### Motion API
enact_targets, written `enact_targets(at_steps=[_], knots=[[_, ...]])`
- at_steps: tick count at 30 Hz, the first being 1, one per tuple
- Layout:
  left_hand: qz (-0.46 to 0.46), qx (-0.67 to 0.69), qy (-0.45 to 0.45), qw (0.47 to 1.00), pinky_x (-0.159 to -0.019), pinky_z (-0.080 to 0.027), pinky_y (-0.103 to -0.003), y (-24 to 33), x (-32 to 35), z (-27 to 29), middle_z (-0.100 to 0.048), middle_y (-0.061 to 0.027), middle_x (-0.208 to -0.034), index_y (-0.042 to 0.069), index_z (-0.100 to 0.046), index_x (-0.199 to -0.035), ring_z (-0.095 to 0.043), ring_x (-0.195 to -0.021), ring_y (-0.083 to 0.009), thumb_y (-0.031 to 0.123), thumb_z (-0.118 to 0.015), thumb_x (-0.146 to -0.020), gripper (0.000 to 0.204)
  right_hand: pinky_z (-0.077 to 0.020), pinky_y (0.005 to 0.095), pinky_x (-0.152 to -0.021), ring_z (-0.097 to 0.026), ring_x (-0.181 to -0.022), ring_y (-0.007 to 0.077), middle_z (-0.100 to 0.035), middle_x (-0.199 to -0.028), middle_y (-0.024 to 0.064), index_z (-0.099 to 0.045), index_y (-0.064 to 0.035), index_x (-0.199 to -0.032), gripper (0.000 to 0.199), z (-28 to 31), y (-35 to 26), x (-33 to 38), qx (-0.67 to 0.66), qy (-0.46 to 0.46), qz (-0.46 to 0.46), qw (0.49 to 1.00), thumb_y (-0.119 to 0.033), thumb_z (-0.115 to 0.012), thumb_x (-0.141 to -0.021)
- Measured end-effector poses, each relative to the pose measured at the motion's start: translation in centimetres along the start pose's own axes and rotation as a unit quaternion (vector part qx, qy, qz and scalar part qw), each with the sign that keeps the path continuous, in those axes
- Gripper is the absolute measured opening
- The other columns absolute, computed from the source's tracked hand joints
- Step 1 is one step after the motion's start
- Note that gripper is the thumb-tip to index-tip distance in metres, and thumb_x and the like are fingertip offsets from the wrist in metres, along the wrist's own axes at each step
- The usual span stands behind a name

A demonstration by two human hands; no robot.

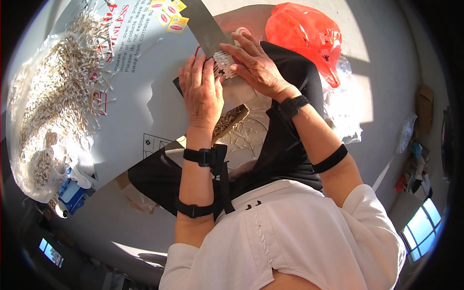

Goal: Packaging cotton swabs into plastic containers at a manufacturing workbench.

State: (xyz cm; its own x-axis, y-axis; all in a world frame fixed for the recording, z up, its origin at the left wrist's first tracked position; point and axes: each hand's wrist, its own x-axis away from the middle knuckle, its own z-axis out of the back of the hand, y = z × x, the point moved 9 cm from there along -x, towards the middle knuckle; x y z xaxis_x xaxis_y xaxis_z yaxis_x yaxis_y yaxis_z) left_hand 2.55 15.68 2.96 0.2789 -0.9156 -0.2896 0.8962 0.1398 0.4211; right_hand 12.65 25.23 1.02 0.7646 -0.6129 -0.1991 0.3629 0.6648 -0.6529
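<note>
Between my two hands, a packed bundle of cotton swabs (223, 61) shows its white tips. My right hand (260, 68) curls around the bundle from the right, thumb and fingers against it. My left hand (200, 94) lies on its left side with the fingers nearly straight and side by side; the thumb is close to the swabs. What is under the left palm is hidden, apart from a dark corner. Below the hands, an open cardboard box (245, 112) contains swabs, and loose swabs (246, 137) lie beside it over my lap.
On the left, a grey printed board (130, 108) carries a large heap of loose cotton swabs (58, 92) on clear plastic. Small yellow-and-white labels (177, 24) lie at its far edge. A red plastic bag (304, 36) and clear plastic (343, 104) are at the right. A blue package (72, 197) sits near left.
</note>
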Motion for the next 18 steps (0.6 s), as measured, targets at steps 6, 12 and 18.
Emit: enact_targets(at_steps=[6,12,18], knots=[[-0.020,0.003,0.020,1.000,-0.111,-0.034,-0.050,-0.2,-0.3,-0.2,-0.053,-0.0096,-0.136,0.004,-0.063,-0.118,-0.045,-0.131,-0.0318,0.011,-0.072,-0.081,0.039,-0.0335,0.0493,-0.113,-0.032,-0.141,0.0404,-0.040,-0.149,0.0156,-0.050,-0.0236,-0.140,0.052,0.2,0.0,0.0,0.025,0.004,0.008,1.000,-0.032,-0.065,-0.092],[-0.055,0.004,0.033,0.998,-0.110,-0.035,-0.047,-0.7,-1.1,0.1,-0.055,-0.0109,-0.134,0.003,-0.064,-0.117,-0.046,-0.130,-0.0328,0.011,-0.071,-0.082,0.037,-0.0312,0.0499,-0.114,-0.029,-0.142,0.0408,-0.039,-0.150,0.0166,-0.051,-0.0229,-0.140,0.049,0.1,0.2,0.0,0.003,0.006,0.007,1.000,-0.038,-0.060,-0.095],[0.036,0.060,0.080,0.994,-0.112,-0.033,-0.046,-2.2,-0.7,1.6,-0.055,-0.0126,-0.133,0.001,-0.060,-0.122,-0.044,-0.132,-0.0350,0.004,-0.063,-0.085,0.037,-0.0295,0.0494,-0.115,-0.028,-0.143,0.0410,-0.038,-0.151,0.0170,-0.053,-0.0218,-0.139,0.044,-0.1,0.5,0.1,-0.043,0.016,-0.006,0.999,-0.040,-0.051,-0.100]])
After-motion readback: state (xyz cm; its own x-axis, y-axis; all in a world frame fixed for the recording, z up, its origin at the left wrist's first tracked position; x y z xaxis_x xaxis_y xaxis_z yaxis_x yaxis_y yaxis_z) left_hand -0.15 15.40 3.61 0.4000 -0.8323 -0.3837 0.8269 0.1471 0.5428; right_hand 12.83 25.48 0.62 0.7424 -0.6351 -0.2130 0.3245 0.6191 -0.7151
